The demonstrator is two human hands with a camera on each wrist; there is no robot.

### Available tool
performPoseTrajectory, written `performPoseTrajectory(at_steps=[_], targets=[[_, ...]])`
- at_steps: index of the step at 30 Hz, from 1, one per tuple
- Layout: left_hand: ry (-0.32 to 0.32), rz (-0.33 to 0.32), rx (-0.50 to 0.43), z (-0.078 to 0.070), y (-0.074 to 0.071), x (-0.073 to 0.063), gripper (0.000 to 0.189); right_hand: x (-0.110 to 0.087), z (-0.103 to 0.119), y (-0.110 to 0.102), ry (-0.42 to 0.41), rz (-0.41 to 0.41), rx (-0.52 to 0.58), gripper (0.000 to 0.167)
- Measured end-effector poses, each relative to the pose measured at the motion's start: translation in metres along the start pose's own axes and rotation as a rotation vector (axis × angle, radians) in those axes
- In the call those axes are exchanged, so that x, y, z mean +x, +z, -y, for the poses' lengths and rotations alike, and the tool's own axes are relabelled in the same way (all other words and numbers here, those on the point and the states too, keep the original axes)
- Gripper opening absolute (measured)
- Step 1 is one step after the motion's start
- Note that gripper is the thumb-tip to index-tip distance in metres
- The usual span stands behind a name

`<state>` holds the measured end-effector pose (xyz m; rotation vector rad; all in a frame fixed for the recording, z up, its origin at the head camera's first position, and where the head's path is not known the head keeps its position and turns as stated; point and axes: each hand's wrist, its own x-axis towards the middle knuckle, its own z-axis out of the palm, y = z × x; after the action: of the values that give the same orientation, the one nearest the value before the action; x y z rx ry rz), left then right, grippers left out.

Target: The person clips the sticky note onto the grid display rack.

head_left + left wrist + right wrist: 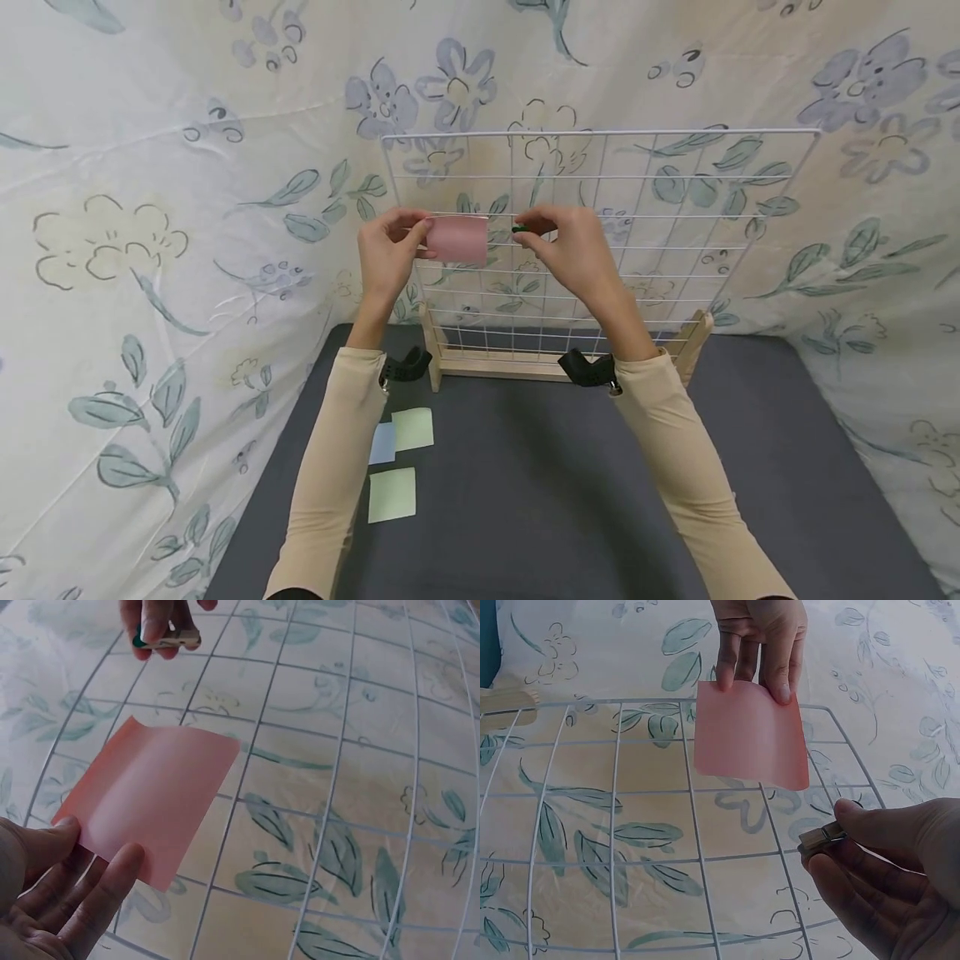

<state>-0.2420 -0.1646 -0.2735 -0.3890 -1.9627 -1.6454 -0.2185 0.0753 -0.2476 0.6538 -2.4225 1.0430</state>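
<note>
Between the thumb and fingers of my left hand (386,254) is a square pink paper note (457,240), pinched by its left edge. The note curls slightly and stands upright in front of a white wire grid (600,132). To the right of it, my right hand (576,254) pinches a small wooden clothespin (180,639) with a green end. In the right wrist view the clothespin (821,838) points toward the grid, a short gap away from the note. The palm side of the right hand is hidden in the head view.
A wooden stand (502,365) supports the grid at the back of the dark table (562,517). On the table's left lie a blue note (382,443), a pale green note (413,429) and a second green note (392,495). Floral cloth (187,333) hangs behind and at the sides.
</note>
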Motion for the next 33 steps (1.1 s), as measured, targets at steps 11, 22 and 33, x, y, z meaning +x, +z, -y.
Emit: performPoseTrajectory(at_steps=[11,22,33], targets=[[0.01,-0.007,0.002,-0.01,-0.006,0.011,0.015,0.013,0.009,-0.009,-0.001,0.001,0.012,0.021],[-0.002,0.003,-0.064,-0.015,-0.004,0.02,0.015,0.027,0.017,-0.02,0.019,0.002,0.004,0.021],[0.017,-0.01,-0.092,-0.031,-0.001,0.031,0.014,0.042,0.029,-0.026,0.037,0.008,0.092,0.021]])
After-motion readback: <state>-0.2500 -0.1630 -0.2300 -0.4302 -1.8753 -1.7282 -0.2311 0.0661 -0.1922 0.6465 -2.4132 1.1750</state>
